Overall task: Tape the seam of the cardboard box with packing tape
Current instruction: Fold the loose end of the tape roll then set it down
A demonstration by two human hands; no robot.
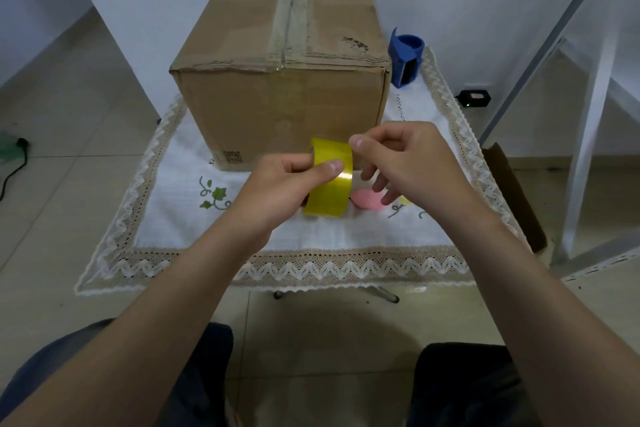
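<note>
A closed brown cardboard box (277,55) stands on a small table, its top seam (294,0) running away from me under old clear tape. In front of the box I hold a roll of yellow packing tape (330,184) upright. My left hand (287,184) grips the roll, thumb across its outer face. My right hand (401,156) is at the roll's upper right edge, thumb and forefinger pinched together there; whether they hold the tape's end I cannot tell.
A white cloth with lace trim (277,232) covers the table. A blue tape dispenser (406,57) stands right of the box. A pink round thing (367,199) lies under my right hand. White frame legs (588,135) rise at right; my knees are below.
</note>
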